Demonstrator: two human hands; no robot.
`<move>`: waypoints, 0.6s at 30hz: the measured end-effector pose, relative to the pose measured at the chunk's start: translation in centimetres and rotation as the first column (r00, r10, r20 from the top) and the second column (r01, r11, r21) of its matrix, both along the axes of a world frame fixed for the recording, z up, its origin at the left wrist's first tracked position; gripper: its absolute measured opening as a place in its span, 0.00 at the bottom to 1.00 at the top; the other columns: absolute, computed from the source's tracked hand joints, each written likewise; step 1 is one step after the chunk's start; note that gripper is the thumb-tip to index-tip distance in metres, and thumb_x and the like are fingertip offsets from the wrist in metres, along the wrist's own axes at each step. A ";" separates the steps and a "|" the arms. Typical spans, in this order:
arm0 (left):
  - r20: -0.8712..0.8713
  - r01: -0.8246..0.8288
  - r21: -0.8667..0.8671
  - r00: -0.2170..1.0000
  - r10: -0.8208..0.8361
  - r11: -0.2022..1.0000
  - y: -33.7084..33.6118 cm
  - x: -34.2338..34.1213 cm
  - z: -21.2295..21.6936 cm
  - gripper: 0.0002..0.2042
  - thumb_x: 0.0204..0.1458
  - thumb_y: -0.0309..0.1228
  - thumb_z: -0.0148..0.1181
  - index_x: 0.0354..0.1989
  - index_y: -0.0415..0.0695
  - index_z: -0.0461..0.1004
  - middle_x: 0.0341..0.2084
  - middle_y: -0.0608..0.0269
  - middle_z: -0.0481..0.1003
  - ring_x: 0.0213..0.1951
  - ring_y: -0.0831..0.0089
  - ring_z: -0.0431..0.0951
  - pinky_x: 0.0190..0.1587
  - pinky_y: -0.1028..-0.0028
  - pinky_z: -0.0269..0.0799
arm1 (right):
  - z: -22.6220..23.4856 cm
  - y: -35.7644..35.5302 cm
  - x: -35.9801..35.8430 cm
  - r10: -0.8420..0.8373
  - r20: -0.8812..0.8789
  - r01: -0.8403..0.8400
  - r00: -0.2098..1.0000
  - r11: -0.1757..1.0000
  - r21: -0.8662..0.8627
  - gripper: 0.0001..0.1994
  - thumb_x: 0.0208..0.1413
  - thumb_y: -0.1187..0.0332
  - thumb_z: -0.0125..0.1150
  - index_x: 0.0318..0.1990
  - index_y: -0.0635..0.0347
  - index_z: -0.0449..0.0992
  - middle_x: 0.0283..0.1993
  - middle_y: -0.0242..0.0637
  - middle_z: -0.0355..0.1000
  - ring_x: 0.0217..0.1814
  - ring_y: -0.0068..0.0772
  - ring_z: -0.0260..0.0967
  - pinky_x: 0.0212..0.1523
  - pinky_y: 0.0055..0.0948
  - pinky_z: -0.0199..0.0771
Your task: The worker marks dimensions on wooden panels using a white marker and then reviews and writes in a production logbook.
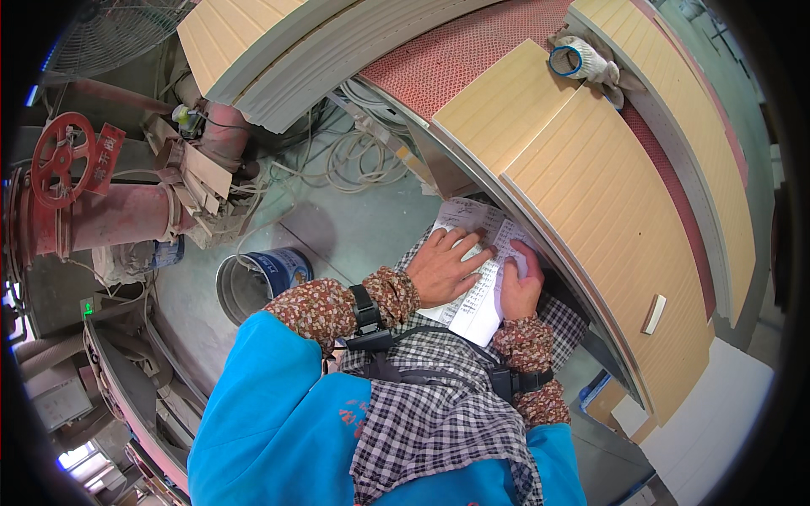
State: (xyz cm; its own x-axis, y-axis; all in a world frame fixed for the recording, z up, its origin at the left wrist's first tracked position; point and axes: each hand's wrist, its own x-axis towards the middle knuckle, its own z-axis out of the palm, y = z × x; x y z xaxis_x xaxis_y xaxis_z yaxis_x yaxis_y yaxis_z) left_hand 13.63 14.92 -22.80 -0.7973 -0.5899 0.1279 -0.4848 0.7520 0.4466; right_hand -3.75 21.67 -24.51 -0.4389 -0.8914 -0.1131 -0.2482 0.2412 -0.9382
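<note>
Folded sheets of paper [479,316] with handwritten lines lie over my lap on a black-and-white checked apron [439,438]. My left hand [447,266] rests on top of the paper, palm down, with its fingers spread. At the paper's right edge, my right hand [521,282] grips it, thumb and fingers bent around the margin. Part of the writing is hidden under the left hand. Close to the right hand runs the edge of a light wood-coloured grooved panel [607,228].
A white work glove [580,61] and a small pale block [654,314] lie on the panels. Left of me stands a blue bucket [285,268] on the floor, near coiled hoses [350,156]. Farther left are red pipes with a valve wheel [63,160] and a large fan [114,38].
</note>
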 end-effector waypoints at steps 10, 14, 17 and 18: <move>-0.018 -0.006 -0.010 1.000 0.006 1.000 0.0 0.0 0.0 0.23 0.49 0.38 0.58 0.55 0.50 0.67 0.52 0.56 0.65 0.53 0.57 0.63 0.51 0.59 0.60 | -0.2 0.1 -0.1 -0.010 -0.018 0.010 1.000 1.000 0.006 0.12 0.53 0.76 0.51 0.46 0.65 0.73 0.45 0.45 0.73 0.49 0.38 0.69 0.53 0.33 0.67; -0.017 -0.003 -0.007 1.000 0.003 1.000 0.0 0.0 0.0 0.23 0.49 0.38 0.58 0.55 0.50 0.67 0.52 0.57 0.65 0.53 0.57 0.63 0.51 0.59 0.60 | -0.2 0.1 -0.1 -0.012 -0.022 0.012 1.000 1.000 0.001 0.12 0.53 0.76 0.51 0.45 0.65 0.73 0.45 0.44 0.73 0.49 0.38 0.69 0.53 0.33 0.67; -0.016 -0.004 -0.010 1.000 0.004 1.000 0.0 0.0 0.0 0.23 0.48 0.38 0.58 0.55 0.50 0.67 0.52 0.57 0.65 0.53 0.57 0.63 0.51 0.59 0.60 | 0.0 0.0 0.0 -0.015 -0.022 0.016 1.000 1.000 0.013 0.12 0.53 0.76 0.51 0.45 0.65 0.73 0.45 0.44 0.73 0.49 0.38 0.70 0.53 0.33 0.67; -0.012 -0.002 -0.006 1.000 0.002 1.000 0.0 0.0 0.0 0.23 0.48 0.38 0.58 0.55 0.50 0.67 0.52 0.57 0.65 0.53 0.57 0.63 0.51 0.59 0.60 | -0.1 0.0 0.0 -0.015 -0.027 0.015 1.000 1.000 0.010 0.12 0.53 0.76 0.51 0.45 0.65 0.73 0.45 0.44 0.73 0.49 0.38 0.70 0.53 0.33 0.67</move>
State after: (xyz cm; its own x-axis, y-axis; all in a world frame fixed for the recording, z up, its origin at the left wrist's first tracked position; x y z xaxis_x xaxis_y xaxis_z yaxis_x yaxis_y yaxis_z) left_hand 13.65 14.93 -22.82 -0.7943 -0.5909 0.1413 -0.4811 0.7538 0.4475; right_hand -3.76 21.72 -24.60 -0.4555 -0.8834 -0.1099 -0.2698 0.2546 -0.9287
